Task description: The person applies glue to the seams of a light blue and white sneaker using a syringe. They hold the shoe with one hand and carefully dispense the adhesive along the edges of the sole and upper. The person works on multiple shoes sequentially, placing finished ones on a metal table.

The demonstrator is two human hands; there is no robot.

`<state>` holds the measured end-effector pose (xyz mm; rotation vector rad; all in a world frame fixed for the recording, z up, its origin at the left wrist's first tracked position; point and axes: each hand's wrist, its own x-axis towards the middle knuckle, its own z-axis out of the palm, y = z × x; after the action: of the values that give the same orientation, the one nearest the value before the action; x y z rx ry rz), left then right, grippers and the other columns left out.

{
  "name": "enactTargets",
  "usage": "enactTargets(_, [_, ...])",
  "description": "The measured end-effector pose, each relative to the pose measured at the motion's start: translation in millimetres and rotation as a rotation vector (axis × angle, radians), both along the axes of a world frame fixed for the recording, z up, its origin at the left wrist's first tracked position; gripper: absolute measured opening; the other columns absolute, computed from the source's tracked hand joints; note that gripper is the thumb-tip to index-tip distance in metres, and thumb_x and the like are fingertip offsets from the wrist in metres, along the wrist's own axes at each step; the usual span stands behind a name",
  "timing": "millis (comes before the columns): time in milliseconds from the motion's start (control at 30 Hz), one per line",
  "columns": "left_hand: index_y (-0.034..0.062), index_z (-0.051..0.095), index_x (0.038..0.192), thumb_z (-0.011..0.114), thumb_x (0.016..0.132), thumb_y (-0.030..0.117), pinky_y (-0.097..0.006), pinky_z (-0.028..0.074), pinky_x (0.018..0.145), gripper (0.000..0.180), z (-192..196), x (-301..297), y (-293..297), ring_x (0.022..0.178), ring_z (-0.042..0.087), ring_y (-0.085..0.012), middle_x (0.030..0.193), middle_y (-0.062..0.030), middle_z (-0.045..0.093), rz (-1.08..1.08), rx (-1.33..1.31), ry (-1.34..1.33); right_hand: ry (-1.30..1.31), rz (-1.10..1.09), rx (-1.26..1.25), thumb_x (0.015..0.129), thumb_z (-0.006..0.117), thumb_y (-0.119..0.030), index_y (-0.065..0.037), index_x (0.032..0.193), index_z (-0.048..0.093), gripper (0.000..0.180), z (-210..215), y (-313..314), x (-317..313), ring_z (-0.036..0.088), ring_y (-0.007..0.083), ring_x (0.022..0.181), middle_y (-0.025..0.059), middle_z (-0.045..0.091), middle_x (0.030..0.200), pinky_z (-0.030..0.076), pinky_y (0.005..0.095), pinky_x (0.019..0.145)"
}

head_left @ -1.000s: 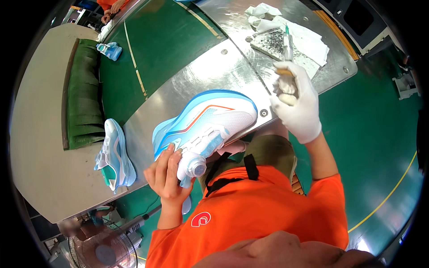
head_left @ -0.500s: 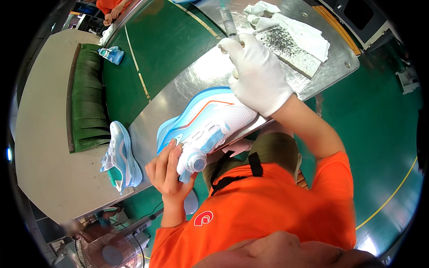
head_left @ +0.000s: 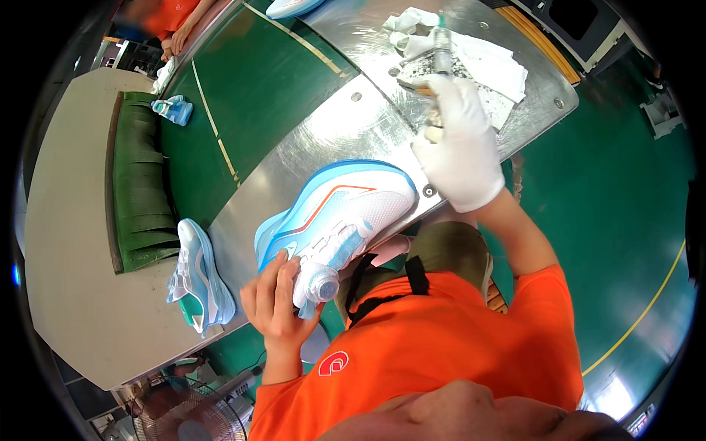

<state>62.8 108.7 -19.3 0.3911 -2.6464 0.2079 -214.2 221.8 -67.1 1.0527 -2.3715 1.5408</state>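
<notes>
A white and light-blue sports shoe with an orange line lies on its side at the metal table's near edge. My bare left hand grips its heel end. A clear round plastic piece sits by the shoe's opening, beside those fingers. My right hand, in a white glove, is closed round a clear syringe with a green tip. It is held past the shoe's toe, over a speckled white pad; part of the grip is hidden by the glove.
Crumpled white cloth lies on the pad. Another shoe stands at the left, with more on the green belt, such as a blue one. Green strips hang beside the belt. Another person's arm is far left; a fan stands below.
My gloved right hand has moved right, away from the shoe, bringing the syringe over the pad. The shoe's toe is now uncovered. My left hand keeps its hold.
</notes>
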Motion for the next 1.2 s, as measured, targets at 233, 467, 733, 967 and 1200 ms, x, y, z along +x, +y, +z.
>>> enactTargets(233, [0.004,0.065,0.111,0.083,0.065,0.03,-0.037,0.046,0.07,0.056,34,-25,-28,0.08,0.058,-0.0291,0.106,-0.0123,0.066,-0.115,0.102,-0.197,0.228,-0.022,0.198,0.07,0.066,-0.005,-0.007,0.118,0.052,0.05,2,-14,0,0.06,0.0359,0.089,0.0188,0.053,0.101,0.051,0.0443,0.077])
enactTargets(467, [0.0018,0.062,0.119,0.073,0.076,0.045,-0.037,0.048,0.082,0.062,72,-96,-120,0.098,0.062,-0.0294,0.11,-0.0132,0.066,-0.272,0.757,-0.682,-0.207,0.041,-0.137,0.07,0.063,0.004,-0.006,0.125,0.048,0.058,-30,8,-14,0.059,0.0324,0.088,0.0171,0.051,0.105,0.052,0.0402,0.079])
enactTargets(733, [0.0016,0.059,0.126,0.073,0.081,0.047,-0.035,0.048,0.086,0.066,7,-225,-103,0.103,0.061,-0.0234,0.118,-0.0133,0.063,-0.543,0.859,-1.077,-0.36,0.048,-0.22,0.07,0.081,-0.006,-0.004,0.125,0.051,0.063,-29,17,-12,0.06,0.0234,0.101,0.0138,0.056,0.115,0.056,0.0325,0.08])
enactTargets(967, [0.0008,0.063,0.116,0.084,0.072,0.041,-0.029,0.049,0.077,0.064,23,-211,-102,0.087,0.062,-0.0162,0.097,-0.0076,0.066,-0.354,1.068,-0.958,-0.208,0.056,-0.08,0.069,0.08,-0.01,-0.002,0.128,0.047,0.068,-34,23,-11,0.06,0.0228,0.101,0.0141,0.055,0.115,0.055,0.0313,0.081])
enactTargets(1200, [0.0019,0.06,0.11,0.088,0.063,0.023,-0.03,0.049,0.086,0.058,89,-117,-125,0.096,0.059,-0.0139,0.104,-0.0048,0.062,-0.375,1.319,-0.113,-0.403,0.17,-0.035,0.072,0.08,-0.016,-0.005,0.125,0.051,0.061,-24,35,-19,0.058,0.0177,0.088,0.0096,0.06,0.097,0.05,0.0298,0.08])
